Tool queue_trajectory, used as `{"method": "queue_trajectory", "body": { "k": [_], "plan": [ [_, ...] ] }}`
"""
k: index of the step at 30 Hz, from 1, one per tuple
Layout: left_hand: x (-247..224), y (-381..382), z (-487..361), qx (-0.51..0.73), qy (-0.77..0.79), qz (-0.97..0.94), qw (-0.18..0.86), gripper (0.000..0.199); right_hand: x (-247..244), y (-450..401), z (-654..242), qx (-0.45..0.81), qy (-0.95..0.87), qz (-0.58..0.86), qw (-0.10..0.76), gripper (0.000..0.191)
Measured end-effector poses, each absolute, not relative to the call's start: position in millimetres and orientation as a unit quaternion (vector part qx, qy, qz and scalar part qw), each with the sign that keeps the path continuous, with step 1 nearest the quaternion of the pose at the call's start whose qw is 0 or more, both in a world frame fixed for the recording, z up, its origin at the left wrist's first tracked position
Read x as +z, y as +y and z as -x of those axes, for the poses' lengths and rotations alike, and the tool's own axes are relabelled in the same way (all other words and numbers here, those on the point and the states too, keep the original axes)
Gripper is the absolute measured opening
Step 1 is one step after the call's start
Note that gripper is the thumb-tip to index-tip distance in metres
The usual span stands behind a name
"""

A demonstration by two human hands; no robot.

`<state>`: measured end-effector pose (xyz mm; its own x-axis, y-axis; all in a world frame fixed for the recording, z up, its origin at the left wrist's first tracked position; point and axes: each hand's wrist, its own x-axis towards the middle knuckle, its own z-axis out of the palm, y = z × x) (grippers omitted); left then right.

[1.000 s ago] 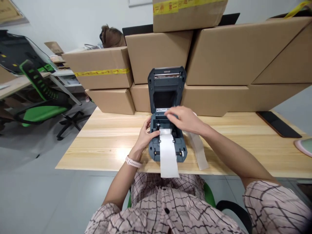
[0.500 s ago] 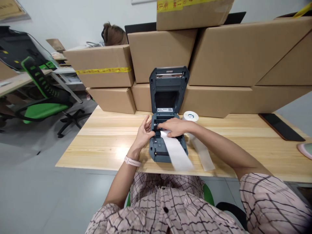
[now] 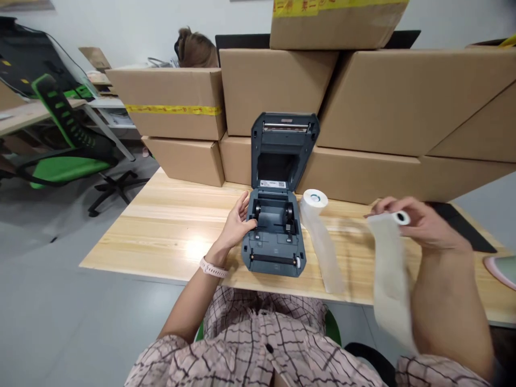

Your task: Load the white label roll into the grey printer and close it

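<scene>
A dark grey label printer (image 3: pixel 274 244) stands on the table with its lid (image 3: pixel 282 153) raised, and its roll bay shows no roll. My left hand (image 3: pixel 238 221) grips its left edge, thumb over the rim and fingers along the outer side. Out to the right, my right hand (image 3: pixel 427 223) holds a thin label roll (image 3: pixel 401 217) above the table. From this roll a long strip of paper (image 3: pixel 389 274) hangs down past the table's front edge. Just right of the printer stands a thicker label roll (image 3: pixel 316 199), its loose strip (image 3: pixel 324 252) trailing toward the front edge.
Stacked cardboard boxes (image 3: pixel 274 86) line the back of the wooden table (image 3: pixel 161 226). A dark flat phone-like device (image 3: pixel 463 228) lies at the right, partly behind my right hand, near a pink-rimmed object (image 3: pixel 500 271). Beyond the boxes, a person's head (image 3: pixel 197 48) shows; a green chair (image 3: pixel 68 166) stands left.
My right hand has lifted the thin roll out of the printer's bay and carried it far to the right, its strip trailing. My left hand stays on the printer's left edge.
</scene>
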<state>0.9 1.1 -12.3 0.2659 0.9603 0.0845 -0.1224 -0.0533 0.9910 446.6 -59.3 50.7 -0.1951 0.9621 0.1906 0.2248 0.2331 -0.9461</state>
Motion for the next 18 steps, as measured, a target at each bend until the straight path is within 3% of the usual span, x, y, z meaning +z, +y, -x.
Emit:
{"method": "queue_trajectory", "body": {
  "k": [4, 7, 9, 14, 18],
  "plan": [
    [-14, 1, 0, 0.474, 0.385, -0.548, 0.571, 0.107, 14, -42, -441, 0.442, -0.631, 0.536, 0.345, 0.040],
    [-13, 0, 1, 0.473, 0.389, -0.547, 0.571, 0.107, 4, -34, -430, 0.480, -0.644, 0.520, 0.292, 0.047],
    [-12, -1, 1, 0.473, 0.391, -0.545, 0.571, 0.106, 7, -30, -432, 0.494, -0.656, 0.505, 0.264, 0.053],
    [-11, -1, 1, 0.468, 0.382, -0.553, 0.574, 0.106, 30, -5, -427, 0.471, -0.661, 0.498, 0.305, 0.077],
    [-13, 2, 2, 0.459, 0.362, -0.560, 0.587, 0.108, 35, 32, -381, 0.463, -0.698, 0.502, 0.216, 0.086]
  ]
}}
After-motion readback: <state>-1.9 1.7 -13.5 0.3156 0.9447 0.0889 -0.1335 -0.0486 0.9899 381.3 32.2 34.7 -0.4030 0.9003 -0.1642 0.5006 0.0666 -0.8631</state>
